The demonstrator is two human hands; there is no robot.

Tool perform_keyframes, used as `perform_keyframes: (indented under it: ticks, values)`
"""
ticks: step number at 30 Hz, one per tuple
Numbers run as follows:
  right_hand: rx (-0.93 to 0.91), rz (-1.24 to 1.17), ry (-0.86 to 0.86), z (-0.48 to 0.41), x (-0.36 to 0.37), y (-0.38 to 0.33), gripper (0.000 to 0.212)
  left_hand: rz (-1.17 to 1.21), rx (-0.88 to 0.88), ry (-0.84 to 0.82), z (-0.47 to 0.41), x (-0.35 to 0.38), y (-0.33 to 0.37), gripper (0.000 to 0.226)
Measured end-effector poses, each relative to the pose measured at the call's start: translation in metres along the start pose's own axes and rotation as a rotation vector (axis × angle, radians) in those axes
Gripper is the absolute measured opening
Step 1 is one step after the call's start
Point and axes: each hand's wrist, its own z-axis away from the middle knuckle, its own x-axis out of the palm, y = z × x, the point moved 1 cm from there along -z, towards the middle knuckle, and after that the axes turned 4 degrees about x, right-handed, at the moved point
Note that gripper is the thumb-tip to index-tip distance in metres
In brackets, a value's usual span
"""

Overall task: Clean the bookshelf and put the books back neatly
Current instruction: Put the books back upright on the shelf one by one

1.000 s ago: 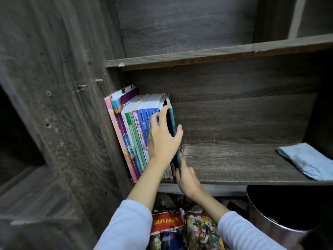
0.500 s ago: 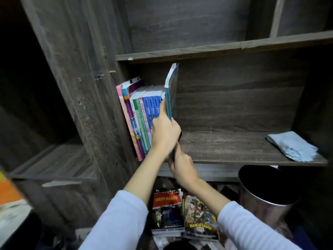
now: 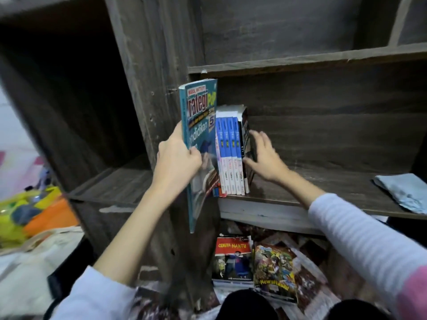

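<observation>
Teal softcover workbook [image 3: 198, 125], centre frame: likely light, floppy; left hand [image 3: 178, 162] clamps spine edge. Right hand [image 3: 265, 158], fingers spread, braces blue-spined book row [image 3: 228, 146].

A home: wooden bookshelf [image 3: 300, 63], comics [image 3: 272, 273] strewn on floor

A row of books [image 3: 231, 153] stands at the left end of the shelf [image 3: 323, 181]. The left hand [image 3: 175, 162] holds a large book [image 3: 201, 139] upright before the upright panel [image 3: 150, 77], just left of the row and in front of it. The right hand [image 3: 265, 158] rests against the row's right end. A cloth [image 3: 402, 192] lies at the shelf's far right. Comics [image 3: 233, 257] lie below the shelf; bags [image 3: 27, 211] sit far left
</observation>
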Motion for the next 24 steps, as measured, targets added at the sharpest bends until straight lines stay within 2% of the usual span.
perform_keyframes:
  ticks: [6, 10, 16, 24]
  values:
    - [0.089, -0.006, -0.05, -0.059, -0.002, -0.028, 0.078, -0.02, -0.033, -0.001, 0.004, -0.011, -0.015, 0.041]
    - [0.104, -0.082, -0.095, -0.079, 0.006, -0.041, 0.069, -0.01, -0.065, -0.013, 0.003, -0.011, -0.02, 0.04]
    - [0.069, -0.169, -0.016, -0.086, 0.016, -0.057, 0.052, 0.014, -0.075, -0.042, 0.003, -0.005, -0.026, 0.037]
    - [0.055, -0.115, 0.064, -0.089, 0.009, -0.053, 0.054, 0.022, -0.088, -0.054, 0.0, 0.004, -0.03, 0.037]
